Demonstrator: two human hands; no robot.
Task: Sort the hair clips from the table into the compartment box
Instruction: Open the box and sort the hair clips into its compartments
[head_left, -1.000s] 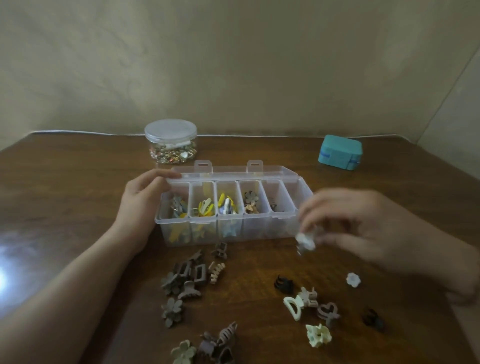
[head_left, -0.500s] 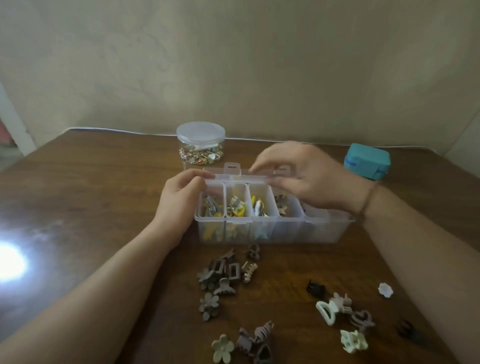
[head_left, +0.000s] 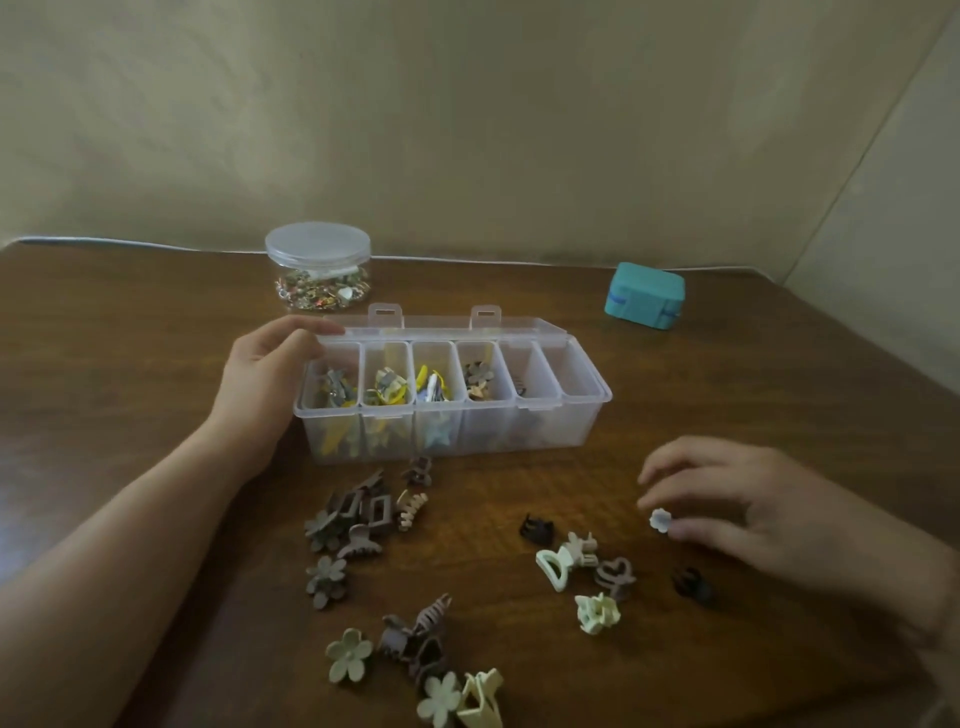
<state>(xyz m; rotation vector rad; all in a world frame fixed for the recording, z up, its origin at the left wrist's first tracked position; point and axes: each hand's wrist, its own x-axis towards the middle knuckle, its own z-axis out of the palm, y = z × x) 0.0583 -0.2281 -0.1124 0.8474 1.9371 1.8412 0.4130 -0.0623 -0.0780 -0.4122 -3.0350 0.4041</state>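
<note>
A clear compartment box stands open mid-table. Four of its left compartments hold coloured clips, and a dark clip lies in the fifth. My left hand grips the box's left end, with the fingers over its back corner. To the right, my right hand pinches a small white flower clip between thumb and fingertips, low at the table. Loose on the table lie brown clips, cream and pale green clips, more at the front, and two dark clips.
A clear round jar of small trinkets with a lid stands behind the box at the left. At the back right sits a teal case. The brown table meets the wall at the back and ends at the right.
My right hand carried a white clip to the box, then came back down to the table right of it and took the white flower clip. My left hand stayed on the box.
</note>
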